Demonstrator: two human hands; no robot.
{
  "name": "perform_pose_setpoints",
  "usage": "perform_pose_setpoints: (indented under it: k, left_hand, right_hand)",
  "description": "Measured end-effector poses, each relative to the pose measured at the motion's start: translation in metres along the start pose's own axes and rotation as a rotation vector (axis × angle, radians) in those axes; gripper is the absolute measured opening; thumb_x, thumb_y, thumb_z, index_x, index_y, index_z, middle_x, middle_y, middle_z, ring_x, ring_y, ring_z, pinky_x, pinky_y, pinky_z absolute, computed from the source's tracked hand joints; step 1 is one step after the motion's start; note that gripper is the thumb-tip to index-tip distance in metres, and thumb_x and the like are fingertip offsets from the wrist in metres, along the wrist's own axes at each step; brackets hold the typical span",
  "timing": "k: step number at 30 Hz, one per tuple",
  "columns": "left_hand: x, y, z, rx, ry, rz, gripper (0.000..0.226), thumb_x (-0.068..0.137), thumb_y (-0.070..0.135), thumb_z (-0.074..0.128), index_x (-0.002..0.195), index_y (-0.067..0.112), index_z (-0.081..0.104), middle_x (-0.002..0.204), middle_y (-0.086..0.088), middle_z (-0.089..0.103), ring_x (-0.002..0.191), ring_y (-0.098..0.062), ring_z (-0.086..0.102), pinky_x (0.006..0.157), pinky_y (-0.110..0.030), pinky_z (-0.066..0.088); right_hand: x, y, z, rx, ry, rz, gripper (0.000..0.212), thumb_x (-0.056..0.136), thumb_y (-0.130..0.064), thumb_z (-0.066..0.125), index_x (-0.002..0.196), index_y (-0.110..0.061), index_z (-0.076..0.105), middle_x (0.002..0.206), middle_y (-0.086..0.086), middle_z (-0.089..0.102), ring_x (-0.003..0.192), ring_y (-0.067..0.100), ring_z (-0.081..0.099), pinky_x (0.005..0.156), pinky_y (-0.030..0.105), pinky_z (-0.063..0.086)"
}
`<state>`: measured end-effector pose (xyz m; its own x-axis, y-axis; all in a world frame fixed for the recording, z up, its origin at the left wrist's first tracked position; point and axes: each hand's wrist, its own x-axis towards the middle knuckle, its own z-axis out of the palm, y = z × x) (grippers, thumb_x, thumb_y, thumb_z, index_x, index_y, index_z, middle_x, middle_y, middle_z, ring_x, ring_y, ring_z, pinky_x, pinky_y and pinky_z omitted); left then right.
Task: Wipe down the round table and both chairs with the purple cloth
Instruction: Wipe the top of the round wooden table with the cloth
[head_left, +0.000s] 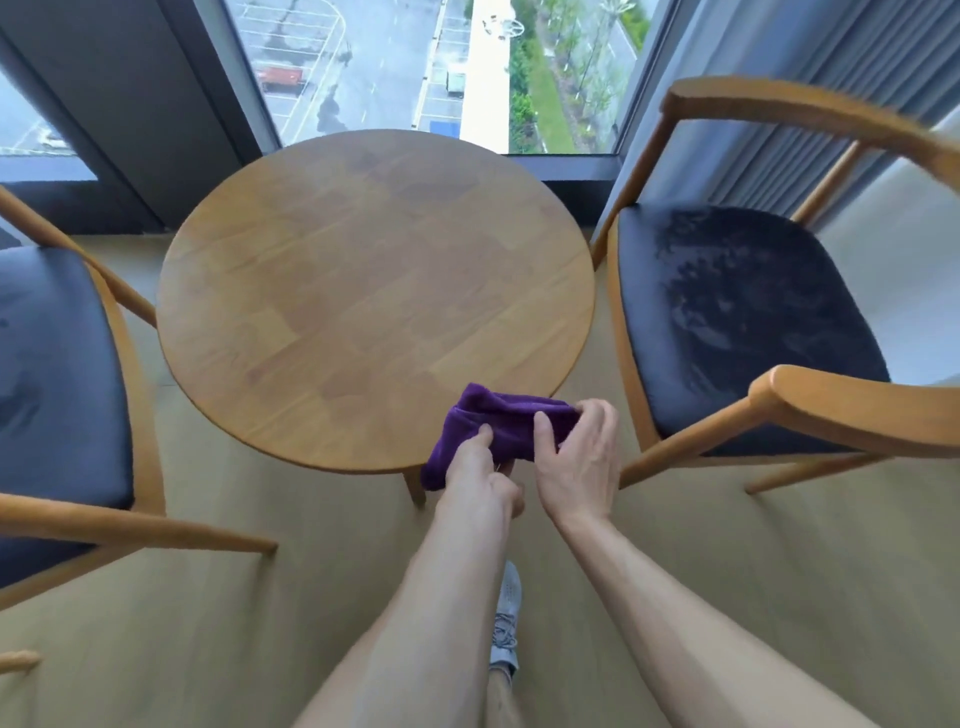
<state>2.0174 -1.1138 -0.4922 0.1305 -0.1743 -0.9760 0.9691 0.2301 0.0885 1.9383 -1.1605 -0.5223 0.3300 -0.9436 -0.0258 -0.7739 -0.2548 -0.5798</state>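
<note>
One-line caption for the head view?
Both hands, left hand and right hand, hold the purple cloth at the round table edge between two chairs.

High-rise apartment or hotel sitting corner: round wooden table (374, 291), two cushioned armchairs (737, 322), full-height window (426, 67), grey curtain (810, 78).

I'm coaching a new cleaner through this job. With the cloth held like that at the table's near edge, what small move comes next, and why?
Probably lay the purple cloth flat on the round table and start a stroke away from the near edge. Both the left hand and the right hand pinch the bunched cloth, which partly hangs off the rim, so it isn't yet spread for wiping.
</note>
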Motion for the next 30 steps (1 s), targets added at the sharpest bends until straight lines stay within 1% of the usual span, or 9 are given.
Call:
perform_pose_setpoints:
  k: [4, 6, 10, 12, 15, 17, 19, 22, 30]
  left_hand:
    - [0.002, -0.007, 0.005, 0.061, 0.009, -0.008, 0.030, 0.088, 0.023, 0.075, 0.116, 0.018, 0.067, 0.106, -0.003, 0.073, 0.101, -0.019, 0.066, 0.105, -0.041, 0.043]
    - [0.003, -0.007, 0.005, 0.135, 0.030, 0.001, 0.027, 0.089, 0.027, 0.074, 0.111, 0.014, 0.069, 0.112, -0.004, 0.073, 0.103, -0.019, 0.065, 0.100, -0.037, 0.045]
    - [-0.010, -0.001, -0.006, 0.516, -0.042, 0.049, 0.026, 0.100, 0.029, 0.059, 0.116, 0.010, 0.066, 0.117, -0.011, 0.070, 0.113, -0.026, 0.064, 0.107, -0.044, 0.043]
    - [-0.019, 0.008, -0.015, 0.788, -0.106, 0.141, 0.021, 0.101, 0.017, 0.052, 0.111, 0.006, 0.066, 0.105, -0.014, 0.072, 0.098, -0.029, 0.068, 0.091, -0.043, 0.052]
    - [-0.025, 0.035, -0.016, 1.069, -0.059, 0.625, 0.017, 0.091, 0.008, 0.055, 0.088, 0.006, 0.072, 0.077, -0.009, 0.073, 0.070, -0.027, 0.067, 0.064, -0.033, 0.054]
    - [-0.018, 0.052, -0.005, 1.274, 0.081, 1.127, 0.024, 0.093, 0.015, 0.052, 0.097, 0.015, 0.075, 0.096, -0.008, 0.076, 0.093, -0.028, 0.068, 0.082, -0.037, 0.055]
    - [-0.007, 0.062, 0.006, 1.634, 0.092, 1.367, 0.035, 0.104, 0.026, 0.042, 0.130, 0.020, 0.063, 0.137, -0.005, 0.062, 0.130, -0.024, 0.051, 0.109, -0.039, 0.038]
    - [0.023, 0.067, 0.009, 1.983, 0.107, 1.342, 0.049, 0.108, 0.041, 0.024, 0.151, 0.022, 0.039, 0.163, 0.005, 0.029, 0.152, -0.014, 0.021, 0.124, -0.041, 0.010]
    - [0.046, 0.056, 0.000, 2.040, 0.248, 1.410, 0.058, 0.105, 0.047, 0.016, 0.156, 0.024, 0.028, 0.166, 0.008, 0.017, 0.154, -0.012, 0.012, 0.124, -0.038, 0.011]
  right_hand:
    - [0.007, -0.001, 0.005, 0.429, -0.481, 0.606, 0.058, 0.077, -0.067, 0.067, 0.102, -0.015, 0.063, 0.102, 0.002, 0.065, 0.098, 0.024, 0.061, 0.081, 0.033, 0.046]
    - [0.008, -0.005, 0.015, 0.674, -0.581, 0.685, 0.048, 0.073, -0.055, 0.079, 0.098, -0.017, 0.067, 0.096, -0.001, 0.070, 0.091, 0.017, 0.063, 0.073, 0.029, 0.045]
    - [0.022, -0.024, 0.034, 0.954, -0.502, 0.769, 0.051, 0.072, -0.026, 0.088, 0.114, -0.012, 0.064, 0.103, 0.014, 0.074, 0.091, 0.031, 0.072, 0.076, 0.042, 0.060]
    - [0.029, -0.031, 0.038, 1.033, -0.452, 0.813, 0.054, 0.073, -0.022, 0.087, 0.119, -0.012, 0.061, 0.108, 0.016, 0.072, 0.093, 0.034, 0.072, 0.084, 0.051, 0.059]
    - [0.029, -0.034, 0.048, 1.119, -0.372, 0.838, 0.050, 0.077, -0.019, 0.084, 0.120, -0.014, 0.058, 0.111, 0.015, 0.072, 0.090, 0.033, 0.072, 0.074, 0.049, 0.061]
    - [0.026, -0.033, 0.054, 1.156, -0.313, 0.842, 0.047, 0.079, -0.021, 0.083, 0.119, -0.017, 0.058, 0.111, 0.012, 0.071, 0.094, 0.034, 0.072, 0.076, 0.054, 0.060]
    - [0.024, -0.029, 0.061, 1.120, -0.252, 0.827, 0.050, 0.078, -0.028, 0.083, 0.120, -0.019, 0.057, 0.112, 0.009, 0.070, 0.097, 0.034, 0.070, 0.082, 0.056, 0.059]
    - [0.026, -0.025, 0.071, 1.032, -0.169, 0.763, 0.052, 0.078, -0.036, 0.082, 0.119, -0.015, 0.057, 0.110, 0.008, 0.070, 0.097, 0.028, 0.069, 0.088, 0.047, 0.058]
    - [0.088, -0.011, 0.059, 0.804, -0.086, 0.691, 0.060, 0.084, -0.047, 0.073, 0.126, -0.012, 0.048, 0.110, 0.003, 0.061, 0.088, 0.021, 0.059, 0.075, 0.027, 0.046]
